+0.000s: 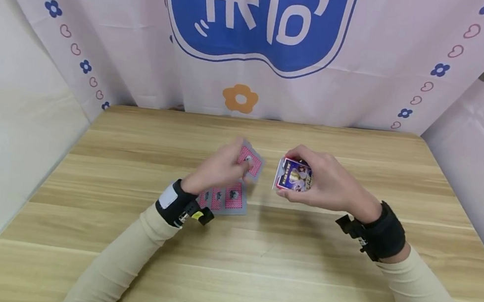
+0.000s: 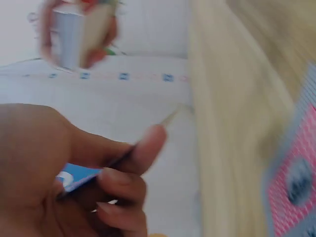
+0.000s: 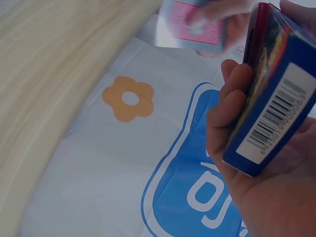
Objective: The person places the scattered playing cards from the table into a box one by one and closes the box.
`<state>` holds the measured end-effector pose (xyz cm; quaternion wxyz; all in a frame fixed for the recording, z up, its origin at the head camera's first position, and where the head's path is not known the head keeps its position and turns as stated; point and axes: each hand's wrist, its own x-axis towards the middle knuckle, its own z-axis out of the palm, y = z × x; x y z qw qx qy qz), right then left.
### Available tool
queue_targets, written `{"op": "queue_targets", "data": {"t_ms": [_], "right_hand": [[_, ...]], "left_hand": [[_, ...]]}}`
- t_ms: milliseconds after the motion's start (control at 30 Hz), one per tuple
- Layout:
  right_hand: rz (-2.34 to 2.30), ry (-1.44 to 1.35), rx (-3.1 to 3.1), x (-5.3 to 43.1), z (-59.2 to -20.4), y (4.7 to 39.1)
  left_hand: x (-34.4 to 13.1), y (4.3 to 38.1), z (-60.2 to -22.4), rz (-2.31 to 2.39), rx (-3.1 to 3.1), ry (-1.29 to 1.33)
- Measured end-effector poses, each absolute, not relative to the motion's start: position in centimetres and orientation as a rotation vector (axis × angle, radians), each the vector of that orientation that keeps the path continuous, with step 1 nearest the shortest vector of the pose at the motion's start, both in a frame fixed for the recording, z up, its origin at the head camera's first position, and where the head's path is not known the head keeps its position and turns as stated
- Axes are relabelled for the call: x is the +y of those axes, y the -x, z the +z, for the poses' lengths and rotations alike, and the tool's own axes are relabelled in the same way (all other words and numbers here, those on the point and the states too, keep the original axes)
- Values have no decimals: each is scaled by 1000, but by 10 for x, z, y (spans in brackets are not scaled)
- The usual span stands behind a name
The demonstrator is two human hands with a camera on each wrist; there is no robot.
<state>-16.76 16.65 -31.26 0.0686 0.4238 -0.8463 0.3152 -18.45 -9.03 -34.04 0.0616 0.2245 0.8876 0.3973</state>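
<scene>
My left hand (image 1: 218, 168) pinches a playing card (image 1: 256, 164) with a pink-red patterned back and a grey border, held by thumb and fingers above the table. Below that hand, several similar cards (image 1: 234, 199) lie overlapping face down, partly hidden by the hand and wrist. To the right, my right hand (image 1: 332, 184) grips a card box (image 1: 296, 177) with a gold trophy picture on a dark blue front. A barcode shows on the blue end of the box (image 3: 276, 118) in the right wrist view. A small space separates the held card from the box.
Both hands work over a light wood-grain table (image 1: 280, 285). Behind it hangs a white curtain (image 1: 136, 59) with a blue printed sign and an orange flower. Pale cloth panels (image 1: 4, 109) stand at the sides. Each wrist wears a black strap (image 1: 387, 232).
</scene>
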Motion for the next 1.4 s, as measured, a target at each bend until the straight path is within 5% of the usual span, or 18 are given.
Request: {"op": "queue_targets", "data": {"t_ms": [367,1400], "right_hand": [[937,-1253,-2564,168,-310,167],[936,-1268,-2563,165,-310,165]], "left_hand": [[-81,164,-305,1821,2401,-629],[-70,157,-311,1811,2334,-681]]}}
